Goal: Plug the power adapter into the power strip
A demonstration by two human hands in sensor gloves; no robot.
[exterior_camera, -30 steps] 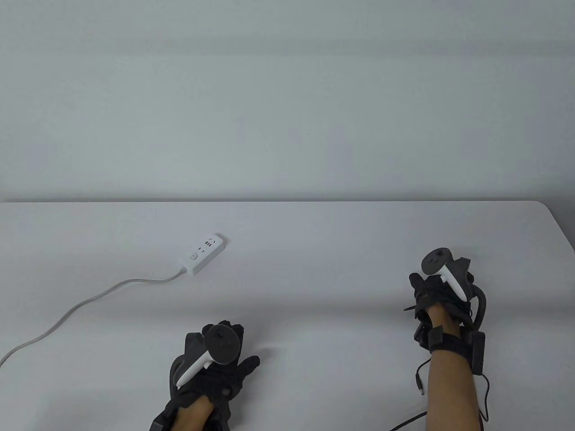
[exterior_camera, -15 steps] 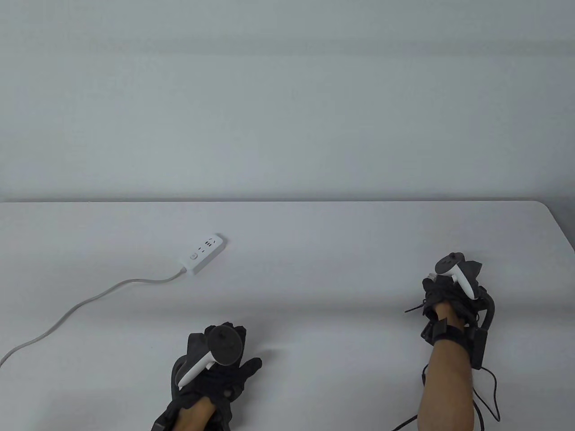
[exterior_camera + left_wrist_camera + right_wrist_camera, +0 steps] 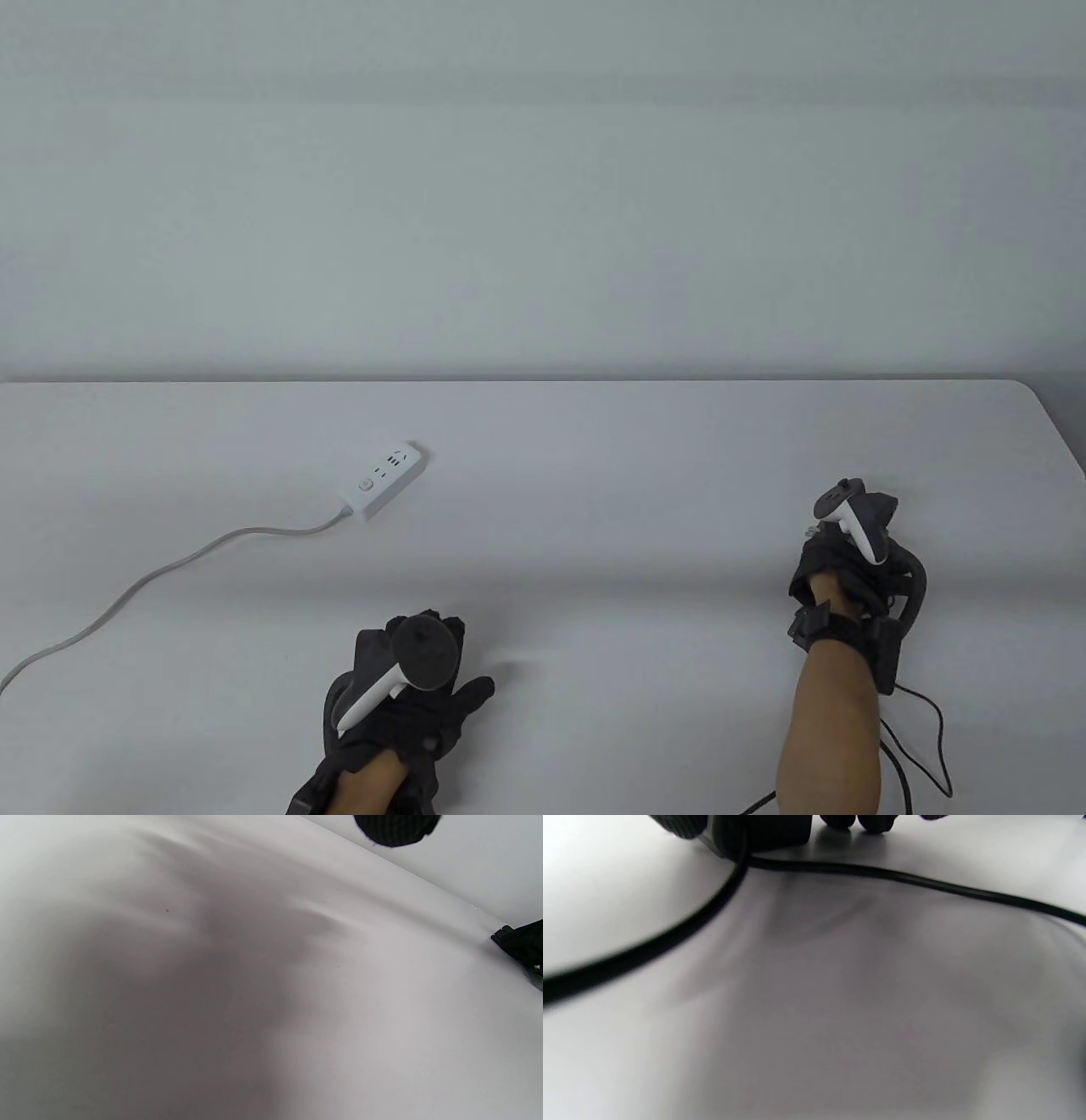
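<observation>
The white power strip lies flat at the left of the table, sockets up. My right hand is at the right, curled down over the black power adapter. In the right wrist view my thumb and fingers close around the adapter, which sits on the table. Its black cable trails back past my forearm. My left hand rests flat on the table near the front with its fingers spread, holding nothing. One fingertip shows in the left wrist view.
The strip's grey cord curves from its near end to the table's left front edge. The table's far edge meets a plain wall, and its right edge runs close to my right hand.
My right hand has shifted a little to the right and tilted down over the adapter. The cable's loose end has slid behind my forearm. The left hand and the strip have not moved.
</observation>
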